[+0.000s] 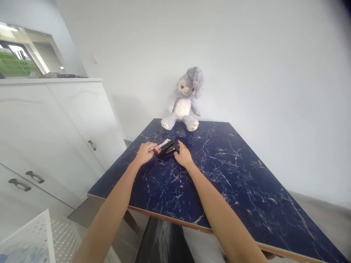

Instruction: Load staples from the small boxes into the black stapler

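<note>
A small black box (166,149) with white, red and orange print lies at a slant on the dark blue marbled table (214,164). At its left end is my left hand (145,152), its thumb and fingers closed on the edge, where a pale reddish strip shows between them. I cannot tell whether that strip is a flap or a separate piece. Just off the box's right end, my right hand (184,154) rests with thumb and forefinger apart, holding nothing. The fingertips are close to the box; contact on that side is unclear.
A grey plush rabbit (183,106) sits at the table's far edge against the white wall. White cabinets (79,120) stand to the left. A white perforated basket (41,233) is on the floor at lower left.
</note>
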{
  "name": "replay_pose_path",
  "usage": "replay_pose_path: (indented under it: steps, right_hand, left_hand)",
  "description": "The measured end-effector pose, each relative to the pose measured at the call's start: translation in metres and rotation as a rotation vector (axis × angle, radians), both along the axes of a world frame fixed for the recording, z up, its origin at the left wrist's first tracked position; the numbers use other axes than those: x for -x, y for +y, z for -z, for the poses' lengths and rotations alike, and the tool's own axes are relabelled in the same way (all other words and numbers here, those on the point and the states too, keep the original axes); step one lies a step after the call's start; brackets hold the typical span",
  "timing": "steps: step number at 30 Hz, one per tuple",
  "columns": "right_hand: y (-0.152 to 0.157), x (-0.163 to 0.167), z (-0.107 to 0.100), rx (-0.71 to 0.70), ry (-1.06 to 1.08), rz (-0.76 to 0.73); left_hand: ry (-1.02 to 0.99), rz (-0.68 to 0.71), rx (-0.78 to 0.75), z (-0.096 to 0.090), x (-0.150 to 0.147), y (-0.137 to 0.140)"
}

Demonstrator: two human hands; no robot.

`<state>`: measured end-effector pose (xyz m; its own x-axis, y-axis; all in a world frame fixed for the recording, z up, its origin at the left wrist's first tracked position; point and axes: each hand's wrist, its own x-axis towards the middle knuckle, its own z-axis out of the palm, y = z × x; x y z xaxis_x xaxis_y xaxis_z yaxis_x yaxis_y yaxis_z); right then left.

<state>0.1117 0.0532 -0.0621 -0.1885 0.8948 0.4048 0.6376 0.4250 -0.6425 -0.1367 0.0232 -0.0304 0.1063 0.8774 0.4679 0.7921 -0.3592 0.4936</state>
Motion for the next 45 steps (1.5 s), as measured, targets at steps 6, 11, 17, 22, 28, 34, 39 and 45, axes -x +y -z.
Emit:
replay_pose_path:
  steps: [6,11,17,22,28,34,39,45]
  right_hand:
    - [-0.007,0.001,-0.004,-0.073,-0.133,-0.009]
    - [-0.009,0.001,-0.004,-0.090,-0.184,-0.028]
    - [-0.007,0.002,-0.002,-0.056,-0.167,-0.068]
    - [-0.007,0.001,-0.002,-0.022,-0.130,-0.081]
    - [-0.006,0.001,0.000,-0.025,-0.116,-0.165]
    - [-0.003,0.001,0.004,-0.105,0.034,-0.095]
    - [0.002,-0.002,0.002,-0.069,0.156,0.017]
    - [-0.001,-0.001,-0.001,-0.021,0.094,-0.028]
  left_hand:
    - [0.136,-0.027,0.004,0.008,-0.003,0.001]
    - [0.123,-0.148,-0.031,0.003,-0.005,-0.002]
    - [0.134,-0.152,-0.045,-0.001,-0.004,-0.005]
    - [-0.012,-0.251,-0.039,-0.005,-0.004,-0.009]
    - [-0.356,-0.256,-0.003,-0.014,-0.001,-0.011]
    - [-0.389,-0.005,-0.084,-0.015,-0.026,-0.025]
    - [0.035,0.139,-0.122,-0.007,-0.064,-0.029]
    - [0.082,-0.246,-0.229,-0.004,-0.040,-0.021]
